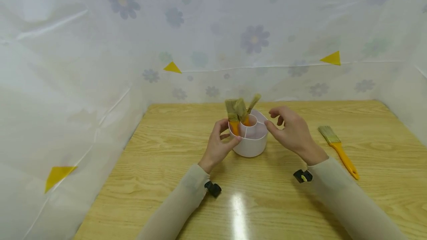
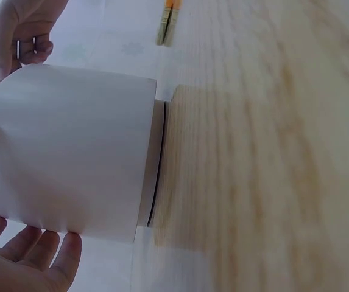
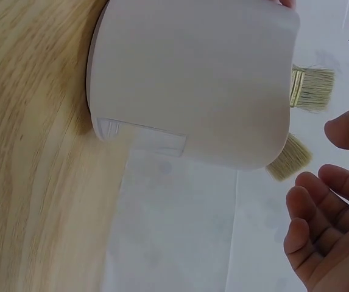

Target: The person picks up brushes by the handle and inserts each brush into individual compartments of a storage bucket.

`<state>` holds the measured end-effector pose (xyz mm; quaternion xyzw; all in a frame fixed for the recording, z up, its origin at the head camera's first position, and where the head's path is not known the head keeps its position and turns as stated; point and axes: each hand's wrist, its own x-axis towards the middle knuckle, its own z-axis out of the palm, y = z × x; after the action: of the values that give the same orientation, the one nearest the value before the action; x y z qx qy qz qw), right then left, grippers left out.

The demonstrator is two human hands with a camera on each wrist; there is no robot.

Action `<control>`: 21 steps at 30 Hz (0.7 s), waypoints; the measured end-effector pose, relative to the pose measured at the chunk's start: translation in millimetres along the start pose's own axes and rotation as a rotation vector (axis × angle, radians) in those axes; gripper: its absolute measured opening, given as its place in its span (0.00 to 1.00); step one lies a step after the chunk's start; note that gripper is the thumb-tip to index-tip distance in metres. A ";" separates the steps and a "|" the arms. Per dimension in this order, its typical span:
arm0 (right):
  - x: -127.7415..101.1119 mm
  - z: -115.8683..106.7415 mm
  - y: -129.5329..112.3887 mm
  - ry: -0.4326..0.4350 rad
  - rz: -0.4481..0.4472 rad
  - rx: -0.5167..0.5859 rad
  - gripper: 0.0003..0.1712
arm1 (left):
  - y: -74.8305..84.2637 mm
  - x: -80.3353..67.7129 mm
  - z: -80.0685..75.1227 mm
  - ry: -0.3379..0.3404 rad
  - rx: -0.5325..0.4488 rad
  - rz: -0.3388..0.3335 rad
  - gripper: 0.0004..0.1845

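A round white divided organizer [image 1: 249, 147] stands on the table, with a central ring and outer compartments. My left hand [image 1: 218, 144] holds it at the left, thumb on the front rim and fingers along the side. A flat paintbrush [image 1: 231, 108] stands bristles up in the left compartment. Two more brushes rise around the central ring, a middle paintbrush [image 1: 241, 109] and a tilted paintbrush [image 1: 254, 102]. My right hand [image 1: 290, 130] hovers by the right rim, fingers loosely bent and holding nothing. In the right wrist view, the bristles [image 3: 315, 89] poke past the organizer's rim.
To the right, another paintbrush [image 1: 339, 150] with an orange handle lies on the wooden table [image 1: 160, 166]. A flowered plastic sheet [image 1: 213, 40] hangs behind the table, bearing yellow triangles. A small clear window [image 3: 156, 140] is set low in the organizer's wall.
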<state>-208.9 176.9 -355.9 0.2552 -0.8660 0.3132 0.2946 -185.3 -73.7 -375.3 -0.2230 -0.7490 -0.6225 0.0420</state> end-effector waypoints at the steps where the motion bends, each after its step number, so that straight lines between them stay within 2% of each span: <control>1: -0.8 -1.2 0.1 0.000 0.002 -0.002 0.16 | -0.1 -0.2 0.0 0.000 -0.002 0.000 0.33; 15: -12.6 -18.6 7.4 -0.012 0.028 -0.040 0.17 | -0.4 0.6 -0.4 0.001 -0.005 0.002 0.34; 21: -15.9 -27.0 12.9 0.016 0.044 -0.056 0.18 | -0.6 0.6 0.2 0.001 -0.009 0.006 0.33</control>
<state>-196.4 208.3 -354.6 0.2251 -0.8776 0.2971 0.3015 -186.0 -73.4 -375.7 -0.2250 -0.7456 -0.6258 0.0430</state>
